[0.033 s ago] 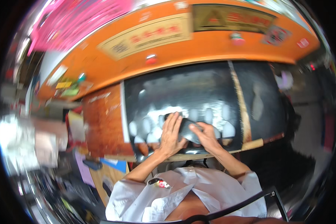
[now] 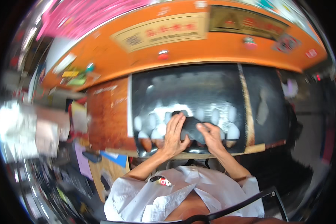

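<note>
Item, nearest to where I stand looking on: a white, short-sleeved cloth shirt (image 2: 138, 199) on the worker, creased and open at the collar.

Two bare hands over the bench. Left hand (image 2: 171, 136): fingers straight and close together, laid along the left side of a dark grey flat piece (image 2: 193, 129), thumb set apart at its lower edge; whether it grips, I cannot tell. Right hand (image 2: 213, 140): clamped on the piece's right end, thumb on the upper face, other fingers partly hidden.

The piece: matt, thin-looking, rounded in outline, lying between the two hands above the near part of the bench.

Around the hands: pale oval pieces (image 2: 233, 131), smooth, in two rough rows on a glossy black sheet (image 2: 175, 89).

Left of the sheet: a reddish-brown wooden board (image 2: 106, 115), scuffed. Right: a narrow, worn wooden strip (image 2: 247, 108).

Beyond: an orange panel (image 2: 138, 63) bearing a red round knob (image 2: 163, 55).

Farthest: a pink slatted basket (image 2: 89, 16), blurred.
</note>
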A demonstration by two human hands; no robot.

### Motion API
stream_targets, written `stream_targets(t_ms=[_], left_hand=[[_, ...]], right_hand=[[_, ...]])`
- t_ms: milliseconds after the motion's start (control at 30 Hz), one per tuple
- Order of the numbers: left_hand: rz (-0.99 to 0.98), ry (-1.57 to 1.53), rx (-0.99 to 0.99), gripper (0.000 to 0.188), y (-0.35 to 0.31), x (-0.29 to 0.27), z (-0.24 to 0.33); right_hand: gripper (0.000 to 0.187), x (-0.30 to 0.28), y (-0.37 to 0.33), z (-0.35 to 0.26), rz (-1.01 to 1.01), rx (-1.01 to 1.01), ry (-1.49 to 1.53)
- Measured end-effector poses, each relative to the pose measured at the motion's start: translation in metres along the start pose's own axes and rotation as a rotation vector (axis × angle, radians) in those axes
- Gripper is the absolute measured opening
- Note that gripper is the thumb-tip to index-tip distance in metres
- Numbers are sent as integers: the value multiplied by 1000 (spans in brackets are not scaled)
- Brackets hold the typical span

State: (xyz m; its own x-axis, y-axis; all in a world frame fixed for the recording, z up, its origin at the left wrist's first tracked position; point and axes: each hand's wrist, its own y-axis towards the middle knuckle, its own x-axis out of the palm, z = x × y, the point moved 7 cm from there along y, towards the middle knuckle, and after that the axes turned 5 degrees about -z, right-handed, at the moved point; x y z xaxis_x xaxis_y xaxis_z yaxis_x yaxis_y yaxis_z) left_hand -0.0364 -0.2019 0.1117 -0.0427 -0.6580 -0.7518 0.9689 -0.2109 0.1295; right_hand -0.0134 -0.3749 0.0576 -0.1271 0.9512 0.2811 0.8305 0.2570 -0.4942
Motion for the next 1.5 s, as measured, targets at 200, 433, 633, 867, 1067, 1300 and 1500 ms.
stream_targets(t_ms=[200, 433, 633, 867, 1067, 1300, 1500], left_hand=[[-81, -1332, -745, 56, -55, 23, -51], [260, -1220, -867, 49, -83, -30, -127], [302, -777, -714, 39, -120, -153, -213], [160, 100, -877, 46, -144, -160, -281], [245, 198, -810, 45, -136, -147, -286], [329, 257, -703, 69, -145, -148, -272], [334, 338, -676, 84, -176, -140, -248]], right_hand=[[25, 50, -28, 7, 43, -118, 55], [35, 145, -23, 49, -286, -62, -233], [32, 125, -20, 62, -224, -209, -372], [26, 31, -39, 67, 91, -191, -377], [25, -55, -67, 52, 432, -236, -432], [29, -125, -92, 29, 553, -366, -676], [44, -202, -119, 33, 907, -380, -957]])
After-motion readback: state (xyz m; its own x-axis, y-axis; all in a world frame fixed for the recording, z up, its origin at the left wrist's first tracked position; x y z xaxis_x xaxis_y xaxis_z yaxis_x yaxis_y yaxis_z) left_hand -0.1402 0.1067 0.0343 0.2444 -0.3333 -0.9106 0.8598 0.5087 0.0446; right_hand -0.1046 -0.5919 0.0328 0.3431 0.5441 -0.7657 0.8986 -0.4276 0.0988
